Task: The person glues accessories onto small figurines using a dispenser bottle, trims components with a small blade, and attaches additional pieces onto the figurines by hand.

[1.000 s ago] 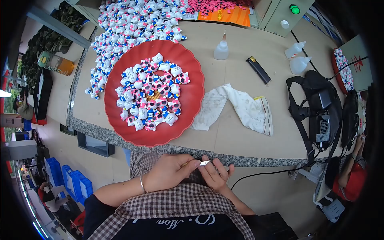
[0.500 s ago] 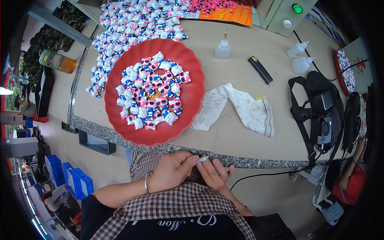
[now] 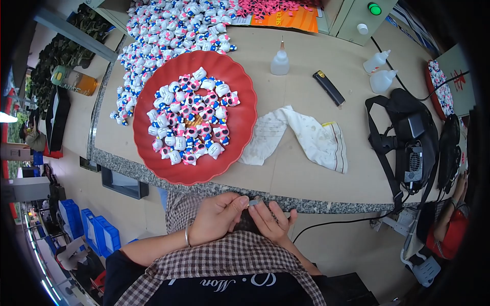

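Note:
My left hand (image 3: 219,215), with a bangle at its wrist, is closed, thumb and forefinger pinching a small pale greyish strip (image 3: 253,202). The strip lies against a fingertip of my right hand (image 3: 274,223), whose fingers are stretched out and apart. What the strip is made of is too small to tell. Both hands are over my checked apron (image 3: 224,260), just below the table's stone edge. Beyond them stands a red scalloped plate (image 3: 243,125) bearing many small white, pink and blue cat figurines (image 3: 191,117).
A pile of white and blue figurines (image 3: 168,30) covers the table's back left. Pink pieces (image 3: 265,7) lie behind. Right of the plate are a stained white cloth (image 3: 306,135), a needle-tipped bottle (image 3: 279,64), a black lighter-like object (image 3: 329,87), more bottles (image 3: 382,80) and a strapped black device (image 3: 411,143).
The strip between my hands has gone from sticking up, pale and white, to lying flatter and greyer against the right fingertip. Both hands stay nearly in place; the view has shifted slightly.

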The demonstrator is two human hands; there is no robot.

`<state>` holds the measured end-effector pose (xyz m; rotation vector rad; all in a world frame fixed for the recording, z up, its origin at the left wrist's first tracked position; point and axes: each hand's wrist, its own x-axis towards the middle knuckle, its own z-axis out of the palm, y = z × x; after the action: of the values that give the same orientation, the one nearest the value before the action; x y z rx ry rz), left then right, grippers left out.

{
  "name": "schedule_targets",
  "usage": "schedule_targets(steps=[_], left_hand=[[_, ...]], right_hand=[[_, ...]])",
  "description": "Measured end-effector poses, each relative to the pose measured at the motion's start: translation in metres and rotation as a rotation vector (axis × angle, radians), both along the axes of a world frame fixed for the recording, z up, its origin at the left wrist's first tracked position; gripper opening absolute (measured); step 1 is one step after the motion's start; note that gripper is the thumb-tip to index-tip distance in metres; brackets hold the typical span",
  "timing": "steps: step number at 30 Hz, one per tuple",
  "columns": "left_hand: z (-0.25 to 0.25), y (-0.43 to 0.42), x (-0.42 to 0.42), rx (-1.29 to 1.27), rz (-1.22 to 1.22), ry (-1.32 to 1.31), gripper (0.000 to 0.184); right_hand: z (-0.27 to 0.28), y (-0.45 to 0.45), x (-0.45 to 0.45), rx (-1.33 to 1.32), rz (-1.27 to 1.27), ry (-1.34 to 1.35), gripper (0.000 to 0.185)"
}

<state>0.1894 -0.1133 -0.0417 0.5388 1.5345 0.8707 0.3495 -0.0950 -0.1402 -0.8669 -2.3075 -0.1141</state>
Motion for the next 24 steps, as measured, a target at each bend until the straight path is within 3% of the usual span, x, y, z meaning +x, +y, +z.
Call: schedule_targets(steps=[19,22,24], left_hand=[[0.001,-0.002,0.0,0.093,-0.08,0.173,0.026],[-0.002,-0.002,-0.023,0.076,0.273,0.166,0.025],[0.001,-0.005,-0.021,0.121,0.214,0.163,0.026]], right_hand=[[0.0,0.0,0.0,0.004,0.003,-0.002,0.021],[0.0,0.0,0.002,0.012,-0.006,-0.036,0.02],[0.0,0.001,-0.002,0.012,-0.016,-0.011,0.02]])
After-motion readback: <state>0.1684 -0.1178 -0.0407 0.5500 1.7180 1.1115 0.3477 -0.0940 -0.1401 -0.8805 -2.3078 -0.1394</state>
